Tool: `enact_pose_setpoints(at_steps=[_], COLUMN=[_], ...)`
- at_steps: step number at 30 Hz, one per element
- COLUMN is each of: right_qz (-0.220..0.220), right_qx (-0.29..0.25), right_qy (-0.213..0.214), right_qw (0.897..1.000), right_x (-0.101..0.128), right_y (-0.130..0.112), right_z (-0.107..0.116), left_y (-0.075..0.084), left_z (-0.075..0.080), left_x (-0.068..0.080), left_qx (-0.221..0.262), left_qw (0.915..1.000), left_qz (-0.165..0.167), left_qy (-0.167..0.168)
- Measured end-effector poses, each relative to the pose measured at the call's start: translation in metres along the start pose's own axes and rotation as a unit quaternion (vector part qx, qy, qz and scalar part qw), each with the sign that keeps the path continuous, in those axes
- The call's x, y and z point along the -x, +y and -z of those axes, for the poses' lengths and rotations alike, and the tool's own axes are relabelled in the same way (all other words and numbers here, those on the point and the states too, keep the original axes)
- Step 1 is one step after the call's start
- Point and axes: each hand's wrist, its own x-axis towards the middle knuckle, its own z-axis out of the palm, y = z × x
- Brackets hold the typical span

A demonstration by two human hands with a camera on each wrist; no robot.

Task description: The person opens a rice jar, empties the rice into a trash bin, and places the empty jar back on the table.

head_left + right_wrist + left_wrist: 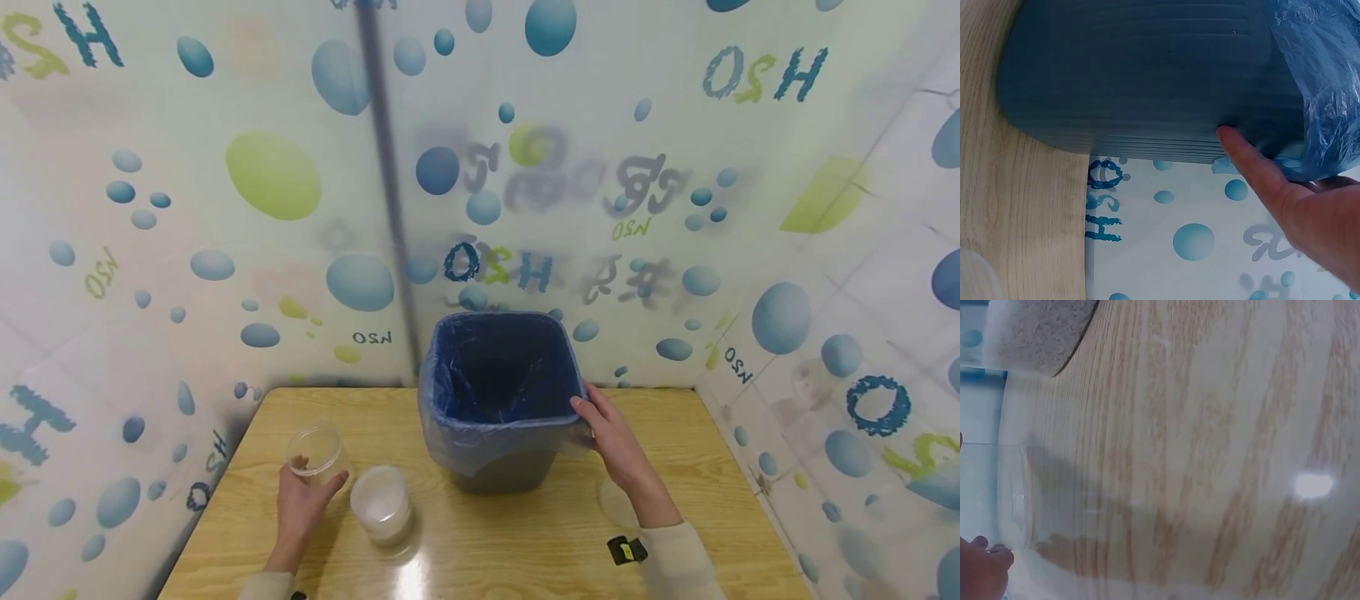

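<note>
Presently a clear cup (317, 454) is gripped by the left hand (303, 500) at lower left, while the lined bin (498, 400) is steadied by the flat-fingered right hand (611, 437); a hard push could tip it.

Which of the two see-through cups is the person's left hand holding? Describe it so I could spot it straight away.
Start at the grey bin with the blue liner, standing at the back of the wooden table. Look to its near left, where the left hand grips a clear plastic cup. Its neighbour, the whitish cup, stands untouched just to its right.
</note>
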Motion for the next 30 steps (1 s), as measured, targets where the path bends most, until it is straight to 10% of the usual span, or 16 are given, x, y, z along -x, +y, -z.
enact_pose_setpoints(at_steps=[22,30], right_qz=[-0.008,-0.006], right_qx=[-0.004,-0.002], right_qy=[0.003,0.005], right_qw=[1.0,1.0], right_x=[0.0,0.002], right_y=[0.0,-0.001], right_z=[0.0,-0.002], left_y=[0.004,0.018], left_z=[0.013,0.027], left_x=[0.009,0.014], left_qx=[-0.052,-0.09], left_qw=[0.9983,0.9929], left_qz=[-0.022,-0.076], left_qy=[-0.014,-0.015])
